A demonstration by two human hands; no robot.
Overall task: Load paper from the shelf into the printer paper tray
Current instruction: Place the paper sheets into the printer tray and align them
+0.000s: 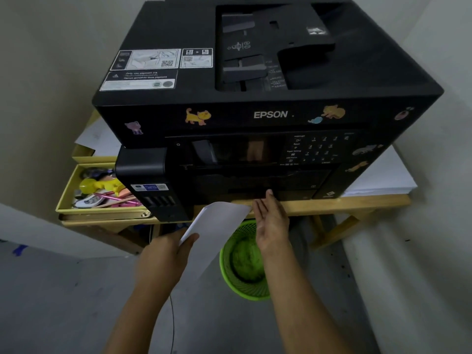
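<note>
Black printer (268, 98) on a wooden table (332, 204); "EPSON" in white on its front edge; cat stickers (198, 116) along the same edge and down the right side; instruction labels with QR codes on the lid, small print unreadable; keypad text too blurred to read.

Left hand (166, 251) grips a thin stack of white paper (217, 226), thumb curled over its near corner; the sheets tilt up toward the printer's lower front, below the table edge.

Right hand (270, 221) palm up, fingers straight, tips touching the underside of the tray front (255, 192); tray closed.

More white paper (383, 180) stacked on the table, right of the printer; yellow box (69, 190) of stationery to the left; green mesh bin (242, 261) on the floor below.
</note>
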